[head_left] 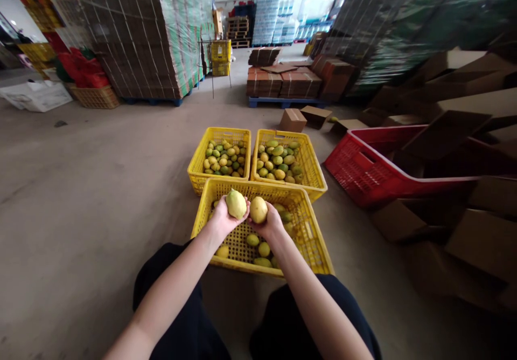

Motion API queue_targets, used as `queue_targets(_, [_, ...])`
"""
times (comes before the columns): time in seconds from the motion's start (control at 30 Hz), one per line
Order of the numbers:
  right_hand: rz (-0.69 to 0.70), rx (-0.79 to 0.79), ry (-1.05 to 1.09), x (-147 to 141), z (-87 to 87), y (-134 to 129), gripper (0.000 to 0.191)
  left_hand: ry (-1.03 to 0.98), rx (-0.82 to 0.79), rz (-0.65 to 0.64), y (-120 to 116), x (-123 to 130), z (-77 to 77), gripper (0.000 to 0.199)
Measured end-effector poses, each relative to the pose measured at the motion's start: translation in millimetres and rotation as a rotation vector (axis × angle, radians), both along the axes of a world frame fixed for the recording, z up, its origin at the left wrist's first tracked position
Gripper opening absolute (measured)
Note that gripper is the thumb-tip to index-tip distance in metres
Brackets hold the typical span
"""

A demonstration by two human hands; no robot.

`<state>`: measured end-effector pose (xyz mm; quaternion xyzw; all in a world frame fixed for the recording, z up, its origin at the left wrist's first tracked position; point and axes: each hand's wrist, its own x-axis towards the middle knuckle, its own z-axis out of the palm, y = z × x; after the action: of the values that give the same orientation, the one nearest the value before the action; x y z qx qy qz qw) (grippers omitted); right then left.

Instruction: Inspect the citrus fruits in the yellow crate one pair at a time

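Above the near yellow crate (309,230) I hold a fruit in each hand, side by side. My left hand (223,217) is closed around a pale yellow lemon (236,203) with a greenish tip pointing up. In my right hand (273,222) sits a rounder yellow lemon (258,209), its fingers wrapped round the right side. Several loose lemons (264,249) lie on the perforated floor of the crate below; my forearms hide part of them. Behind stand two more yellow crates, the left one (197,163) and the right one (314,168), both holding many green and yellow lemons.
On the right, a red crate (363,158) stands among open cardboard boxes (480,236). A small carton (293,120) sits behind the yellow crates, before a blue pallet (283,102) of flattened cardboard. Tall wrapped stacks (133,36) rise on both sides. A wicker basket (95,96) is at left.
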<state>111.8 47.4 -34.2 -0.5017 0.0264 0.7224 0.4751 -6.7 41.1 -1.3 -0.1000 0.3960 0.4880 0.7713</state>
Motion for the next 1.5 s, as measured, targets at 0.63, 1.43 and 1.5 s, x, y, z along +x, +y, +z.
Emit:
queue_targets(0.63, [-0.055,0.087,0.025,0.7,3.4,-2.2,0.018,-0.043,0.109,0.069,-2.3,0.4,-2.2,0.023])
queue_targets(1.43, [-0.178,0.706,-0.135,-8.1,21.0,-24.0,0.019,0.807,0.832,0.234,-36.4,19.6,9.2,0.029])
queue_targets(1.5, [-0.165,0.705,-0.151,-8.4,20.8,-24.9,0.020,0.772,0.809,0.212,-36.4,19.7,9.3,0.030])
